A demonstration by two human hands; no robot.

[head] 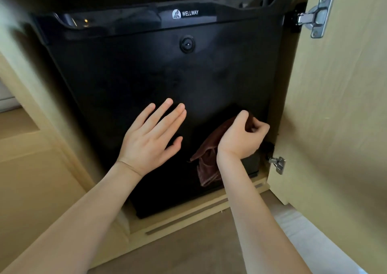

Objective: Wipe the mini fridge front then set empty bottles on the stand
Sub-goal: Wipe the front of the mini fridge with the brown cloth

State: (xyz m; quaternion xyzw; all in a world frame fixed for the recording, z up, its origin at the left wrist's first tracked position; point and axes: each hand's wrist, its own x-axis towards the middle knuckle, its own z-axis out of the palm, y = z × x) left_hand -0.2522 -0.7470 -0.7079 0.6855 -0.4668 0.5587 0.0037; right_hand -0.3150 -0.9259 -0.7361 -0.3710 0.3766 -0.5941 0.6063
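**Cloth low on the fridge door, corner at risk**

The mini fridge (pixel 159 74) sits closed inside the cabinet, its black front facing us; the danger, I'd say, is the right hand (pixel 240 135) running into the lower hinge (pixel 277 164) just beside it, or the bunched brown cloth (pixel 206 160) (its tail dangling) slipping and leaving smears; that hand is curled tight round the cloth against the door's lower right; the left hand (pixel 149 139) lies flat, fingers spread, holding nothing; no bottles or stand in view.
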